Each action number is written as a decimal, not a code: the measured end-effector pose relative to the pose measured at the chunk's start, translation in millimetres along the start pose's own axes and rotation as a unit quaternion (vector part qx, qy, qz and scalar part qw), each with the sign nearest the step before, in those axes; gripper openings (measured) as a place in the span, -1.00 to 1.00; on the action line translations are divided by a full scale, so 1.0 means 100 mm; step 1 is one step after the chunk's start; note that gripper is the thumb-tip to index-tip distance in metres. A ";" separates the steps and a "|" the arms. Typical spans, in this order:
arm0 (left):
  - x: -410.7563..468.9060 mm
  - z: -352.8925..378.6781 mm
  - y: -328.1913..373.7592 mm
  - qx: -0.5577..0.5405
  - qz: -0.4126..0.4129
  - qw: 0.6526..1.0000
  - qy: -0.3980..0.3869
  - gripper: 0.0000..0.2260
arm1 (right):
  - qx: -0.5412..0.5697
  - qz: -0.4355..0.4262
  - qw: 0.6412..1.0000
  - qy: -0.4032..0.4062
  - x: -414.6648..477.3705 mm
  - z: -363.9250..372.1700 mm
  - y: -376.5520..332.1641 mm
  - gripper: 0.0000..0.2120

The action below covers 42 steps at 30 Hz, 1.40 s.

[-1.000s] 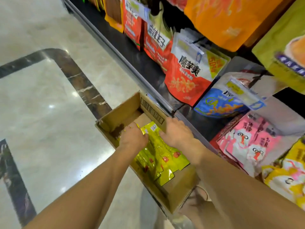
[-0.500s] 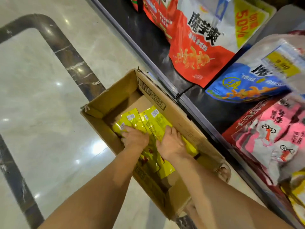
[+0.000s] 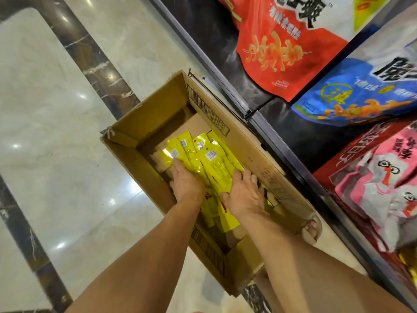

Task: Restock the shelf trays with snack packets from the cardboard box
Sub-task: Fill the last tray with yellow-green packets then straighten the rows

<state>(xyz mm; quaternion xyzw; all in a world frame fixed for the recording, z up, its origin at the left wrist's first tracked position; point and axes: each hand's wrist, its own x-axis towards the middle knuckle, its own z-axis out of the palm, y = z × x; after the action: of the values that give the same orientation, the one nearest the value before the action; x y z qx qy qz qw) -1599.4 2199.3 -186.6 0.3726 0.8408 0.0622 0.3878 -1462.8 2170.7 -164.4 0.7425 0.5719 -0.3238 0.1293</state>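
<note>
An open cardboard box [image 3: 144, 123] stands on the floor against the shelf base. Inside it lies a bunch of long yellow snack packets [image 3: 212, 163] with white barcode labels. Both my hands are down in the box, one on each side of the bunch. My left hand [image 3: 186, 182] presses the packets from the left, fingers curled around their edge. My right hand [image 3: 242, 193] closes on them from the right. More yellow packets [image 3: 222, 219] lie under my wrists. Shelf trays [image 3: 370, 168] with other snacks rise on the right.
Large red [image 3: 282, 53], blue [image 3: 352, 98] and pink [image 3: 383, 177] snack bags fill the shelf on the right. Its metal front rail [image 3: 225, 82] runs diagonally beside the box. Polished marble floor [image 3: 56, 143] with a dark inlay stripe spreads left. A sandalled foot [image 3: 312, 229] stands by the box.
The camera has dropped closer to the box. My hands have slid together around the yellow packets, gathering them into one bunch with the label ends fanned out ahead.
</note>
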 end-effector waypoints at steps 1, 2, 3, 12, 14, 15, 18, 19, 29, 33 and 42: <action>-0.01 0.00 0.01 -0.018 0.004 1.000 0.004 -0.23 | -0.009 -0.003 1.000 0.005 -0.01 0.00 0.01 -0.29; -0.02 0.00 0.02 -0.034 0.007 0.999 0.006 -0.23 | -0.015 -0.007 1.000 0.010 -0.02 0.00 0.02 -0.32; -0.03 -0.01 0.03 -0.047 0.009 0.999 0.008 -0.24 | -0.016 -0.012 1.000 0.014 -0.03 0.00 0.02 -0.35; -0.13 -0.18 0.10 -0.146 0.011 0.989 0.025 -0.72 | 0.087 -0.027 0.995 0.041 -0.06 -0.20 0.04 -0.55; -0.16 -0.28 0.16 -0.154 0.033 0.987 0.035 -0.79 | 0.113 -0.041 0.992 0.030 -0.06 -0.28 0.00 -0.57; -0.17 -0.33 0.19 -0.157 0.044 0.986 0.041 -0.80 | 0.134 -0.052 0.989 0.019 -0.05 -0.33 -0.03 -0.57; -0.20 -0.54 0.30 -0.196 0.061 0.977 0.052 -0.76 | 0.206 -0.072 0.976 0.002 -0.05 -0.54 -0.19 -0.56; -0.21 -0.62 0.35 -0.218 0.059 0.972 0.056 -0.75 | 0.236 -0.071 0.969 -0.001 -0.05 -0.62 -0.25 -0.57; -0.50 -1.64 0.78 -0.406 0.164 0.899 -0.008 -0.86 | 0.488 -0.085 0.869 -0.007 -0.42 -1.48 -0.57 -0.77; -0.73 -2.05 1.08 -0.428 0.233 0.872 -0.035 -0.83 | 0.592 -0.118 0.798 -0.001 -0.72 -1.88 -0.71 -0.78; -1.46 -2.81 1.62 -0.491 0.307 0.811 -0.078 -0.80 | 0.686 -0.185 0.700 0.077 -1.65 -2.68 -0.81 -0.83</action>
<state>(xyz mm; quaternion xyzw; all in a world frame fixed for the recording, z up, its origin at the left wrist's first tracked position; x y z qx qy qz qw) -1640.2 2268.9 159.6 0.3744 0.5070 0.5534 0.5446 -1471.9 2220.6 156.9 0.5274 0.3256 -0.5858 -0.5222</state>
